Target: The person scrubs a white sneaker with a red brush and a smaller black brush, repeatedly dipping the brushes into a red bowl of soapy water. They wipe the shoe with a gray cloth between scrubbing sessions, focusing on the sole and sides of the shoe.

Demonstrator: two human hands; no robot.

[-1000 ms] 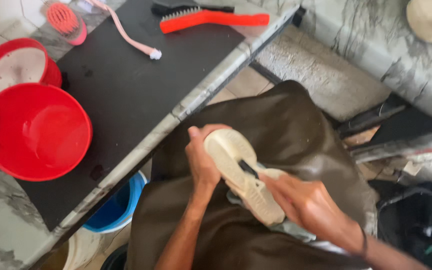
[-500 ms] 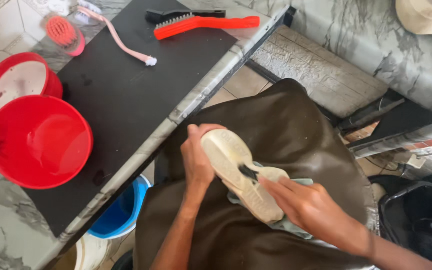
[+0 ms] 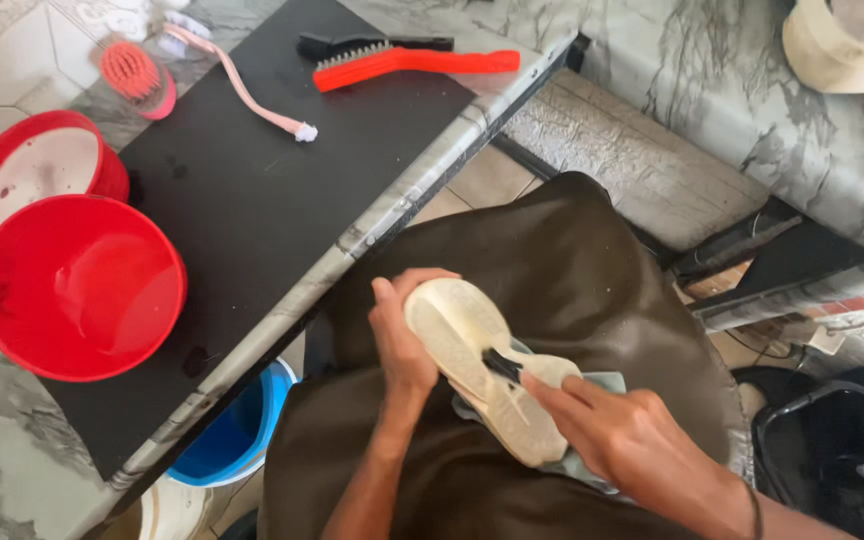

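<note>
Both hands are busy with one shoe. The left hand (image 3: 404, 345) is closed around the toe end of a cream shoe (image 3: 482, 365) and holds it with the sole facing up. The right hand (image 3: 632, 440) is closed too, and it pinches a small dark brush (image 3: 500, 366) with its fingertips. The brush tip touches the middle of the sole. The shoe lies on the person's lap, on top of a dark brown apron (image 3: 572, 260). A pale green cloth (image 3: 592, 385) peeks out from under the shoe, just beside the right hand.

To the left of the lap stands a low table with a black top (image 3: 282, 210) and a grey marbled edge. Two red bowls sit at its left end. The big red bowl (image 3: 80, 287) is nearer and partly covers the smaller red bowl (image 3: 37, 175) behind it, which has something whitish inside. At the far end of the table lie a red brush with a long handle (image 3: 412, 62) and a black brush (image 3: 372, 45) just behind it. A thin pink brush (image 3: 242, 90) lies near them, and a round pink brush (image 3: 134, 75) rests at the table's far left corner. A blue bucket (image 3: 237, 435) sits on the floor under the table edge.
</note>
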